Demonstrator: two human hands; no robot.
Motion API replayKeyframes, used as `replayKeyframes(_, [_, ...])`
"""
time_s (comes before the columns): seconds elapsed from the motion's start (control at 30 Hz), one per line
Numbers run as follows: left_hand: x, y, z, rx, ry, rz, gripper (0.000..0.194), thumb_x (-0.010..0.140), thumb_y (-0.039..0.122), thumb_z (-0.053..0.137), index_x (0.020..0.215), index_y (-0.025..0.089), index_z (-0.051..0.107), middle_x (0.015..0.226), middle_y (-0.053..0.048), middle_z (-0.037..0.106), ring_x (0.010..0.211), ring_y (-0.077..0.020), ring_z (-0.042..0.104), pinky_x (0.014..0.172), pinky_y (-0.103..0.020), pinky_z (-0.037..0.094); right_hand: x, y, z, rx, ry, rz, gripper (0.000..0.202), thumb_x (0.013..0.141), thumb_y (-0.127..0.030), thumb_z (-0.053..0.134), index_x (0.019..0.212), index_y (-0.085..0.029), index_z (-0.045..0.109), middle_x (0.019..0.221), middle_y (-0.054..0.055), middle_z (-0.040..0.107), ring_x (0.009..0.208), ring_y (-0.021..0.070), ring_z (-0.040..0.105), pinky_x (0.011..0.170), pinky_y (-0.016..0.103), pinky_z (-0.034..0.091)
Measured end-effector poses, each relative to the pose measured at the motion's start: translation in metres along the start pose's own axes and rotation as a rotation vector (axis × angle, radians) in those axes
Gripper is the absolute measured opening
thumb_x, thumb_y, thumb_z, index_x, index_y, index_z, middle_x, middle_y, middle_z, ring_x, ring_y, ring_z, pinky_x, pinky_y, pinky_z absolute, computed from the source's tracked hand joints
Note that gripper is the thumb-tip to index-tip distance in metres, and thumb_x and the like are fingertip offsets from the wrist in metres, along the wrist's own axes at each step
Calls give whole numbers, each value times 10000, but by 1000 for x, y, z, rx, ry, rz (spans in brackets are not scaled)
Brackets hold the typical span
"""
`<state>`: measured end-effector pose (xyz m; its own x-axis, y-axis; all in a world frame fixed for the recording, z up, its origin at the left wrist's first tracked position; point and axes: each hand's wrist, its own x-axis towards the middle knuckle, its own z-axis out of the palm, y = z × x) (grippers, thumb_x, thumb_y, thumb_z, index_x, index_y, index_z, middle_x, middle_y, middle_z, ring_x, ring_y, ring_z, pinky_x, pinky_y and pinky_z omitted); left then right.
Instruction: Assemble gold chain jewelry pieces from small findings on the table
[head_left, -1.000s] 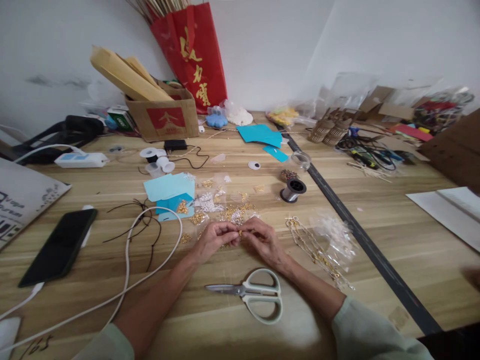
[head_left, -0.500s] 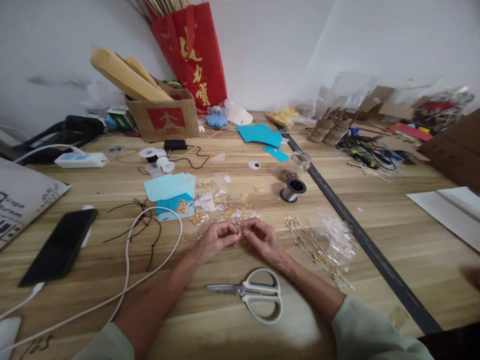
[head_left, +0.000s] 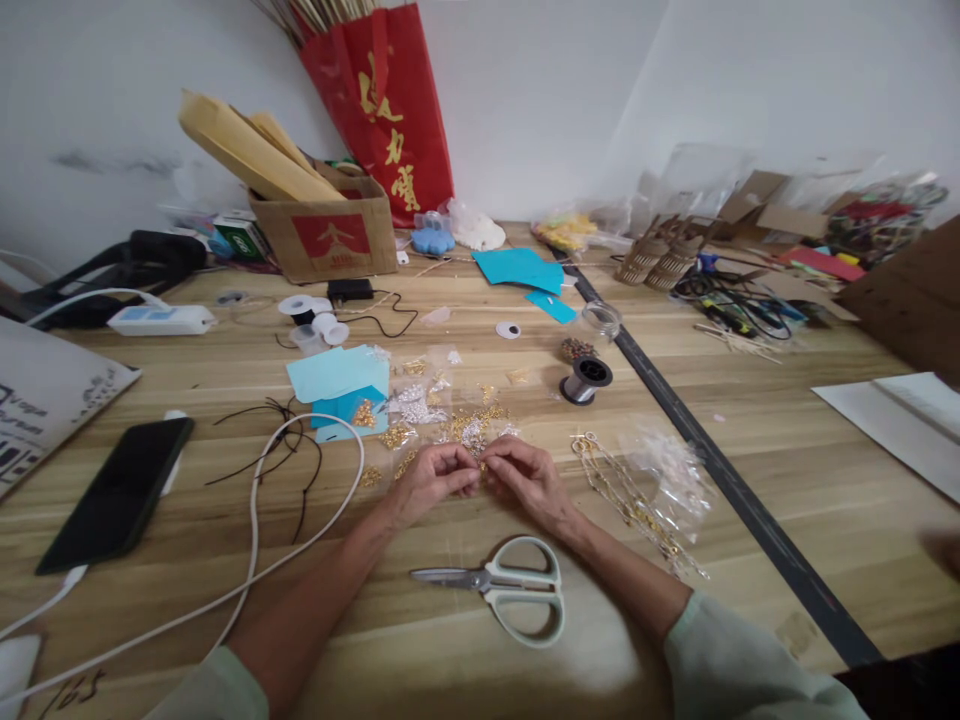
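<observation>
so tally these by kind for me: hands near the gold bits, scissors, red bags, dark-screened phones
Hands near the gold bits: 2 (left hand, right hand)
Scissors: 1
Red bag: 1
Dark-screened phone: 1
Total: 5

From the centre of the view, a red bag (head_left: 399, 120) with gold characters stands at eleven o'clock, behind a cardboard box (head_left: 330, 240) at ten. A white power strip (head_left: 162, 320) lies at nine, a dark phone (head_left: 116, 490) nearer eight, white paper (head_left: 881, 425) at three.

The left hand (head_left: 433, 482) partly hides gold beads (head_left: 404, 463) (tiny, blurred).
</observation>
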<state>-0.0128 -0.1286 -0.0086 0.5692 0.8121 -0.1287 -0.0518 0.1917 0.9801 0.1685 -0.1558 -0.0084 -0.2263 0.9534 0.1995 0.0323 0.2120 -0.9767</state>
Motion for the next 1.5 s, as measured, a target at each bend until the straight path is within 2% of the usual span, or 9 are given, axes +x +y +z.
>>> replayKeyframes(0.23, [0,1,-1,-39,1,-4,300,694,384,757,718,125,607,626,-11,651,569,-105,586,587,-232,476,0,0,3,103,32,52,253,851,-421,618,884,-179,684,711,6,557,546,92,519,499,208,458])
replayKeyframes(0.37, [1,-2,-1,-78,2,-25,291,660,342,792,716,128,603,671,-23,692,613,-115,628,627,-233,494,-1,4,3,71,43,72,273,844,-439,618,870,-173,674,729,13,567,561,99,533,493,205,461])
replayKeyframes(0.53, [2,-5,-2,-130,-11,-44,299,625,310,820,714,129,600,735,-40,724,708,-147,678,687,-249,507,-3,7,3,-42,-29,43,256,905,-399,541,920,-167,648,724,23,601,600,117,559,534,215,463])
replayKeyframes(0.67, [1,-5,-2,-107,-11,-41,286,646,304,807,723,127,595,693,-40,716,682,-151,681,635,-233,484,-4,5,3,-212,-57,-20,247,950,-354,467,913,-168,626,667,10,604,586,115,550,575,221,454])
replayKeyframes(0.83, [1,-1,-2,-70,-21,-34,292,679,335,782,745,130,586,711,-58,726,665,-152,678,602,-228,471,-4,1,2,-319,-51,-110,238,963,-330,437,889,-178,606,660,-4,598,579,106,539,584,207,448])
replayKeyframes(0.97, [1,1,-1,-72,-5,-15,282,739,368,731,790,137,578,753,-64,736,635,-140,663,585,-231,477,-5,0,2,-321,-66,-128,231,972,-323,421,928,-187,603,673,-2,600,580,107,547,574,204,450])
replayKeyframes(1.23, [1,-4,-2,-130,-7,-22,305,821,437,632,841,137,581,705,-45,710,632,-140,648,591,-231,472,-7,2,0,-348,-104,-147,235,984,-312,392,1007,-193,593,707,7,615,599,111,568,612,217,465])
replayKeyframes(1.37, [2,-7,-5,-141,-54,-29,324,840,446,602,907,130,619,706,-49,704,640,-147,641,598,-238,466,-8,4,0,-336,-107,-133,233,986,-310,395,1022,-200,596,702,4,625,578,108,576,599,218,478])
replayKeyframes(1.5, [1,-4,-6,-54,-122,-11,309,838,418,615,821,113,661,700,-47,686,624,-122,599,630,-236,456,-9,6,0,-301,-123,-119,236,991,-314,386,1060,-201,582,728,15,643,599,115,600,617,228,500])
